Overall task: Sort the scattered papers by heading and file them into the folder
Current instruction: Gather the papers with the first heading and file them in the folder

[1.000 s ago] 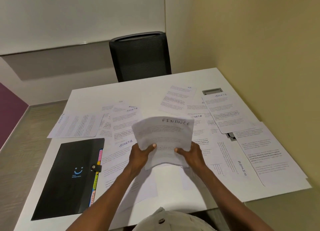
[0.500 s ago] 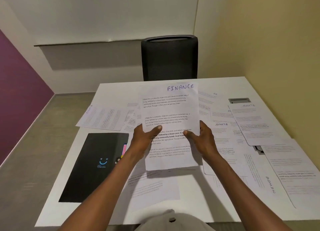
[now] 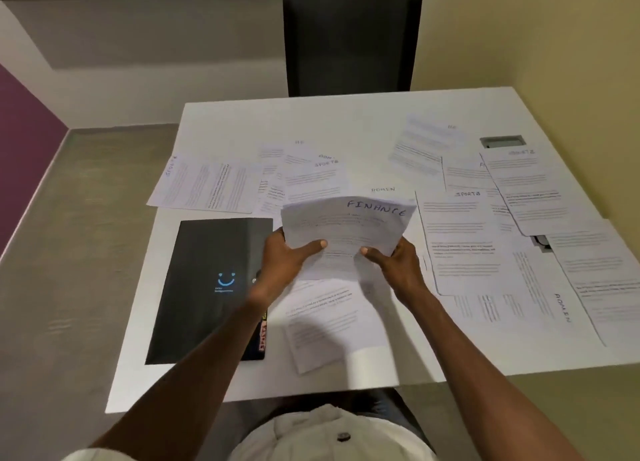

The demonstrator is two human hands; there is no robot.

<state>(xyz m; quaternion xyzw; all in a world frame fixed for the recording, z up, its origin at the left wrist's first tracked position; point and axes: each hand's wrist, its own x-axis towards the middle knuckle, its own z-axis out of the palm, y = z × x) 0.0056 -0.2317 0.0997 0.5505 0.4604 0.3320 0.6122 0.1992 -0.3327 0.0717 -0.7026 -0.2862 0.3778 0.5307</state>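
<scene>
A: Both hands are up over the middle of the table (image 3: 242, 121), and they have the FINANCE sheets (image 3: 346, 232) between them. The left hand (image 3: 282, 261) grips the lower left edge with the thumb on top, and the right hand (image 3: 398, 265) mirrors it on the lower right.

B: Why hold it low like that?

A: My read is that it leaves the heading at twelve o'clock of the page uncovered, so it can be read at a glance. The top bows away from the person, as thin paper does when held only at the bottom.

B: One sheet or several?

A: It looks like a thin stack, but I cannot tell the count.

B: And the folder?

A: The black folder (image 3: 207, 287) lies flat and closed at nine o'clock of the hands, close to the near left edge, its coloured tabs (image 3: 263, 336) along the side facing the papers. The left forearm crosses over that side, so it is an easy reach.

B: The rest of the table?

A: A SPORTS sheet (image 3: 464, 246) sits at three o'clock, and an ADMIN sheet (image 3: 540, 305) at four. Another SPORTS sheet (image 3: 311, 180) lies at eleven, and one sheet (image 3: 207, 183) overhangs the left edge at ten. They overlap with headings turned every way, so the sorting looks barely begun. A black chair (image 3: 351, 35) faces in at twelve.
</scene>
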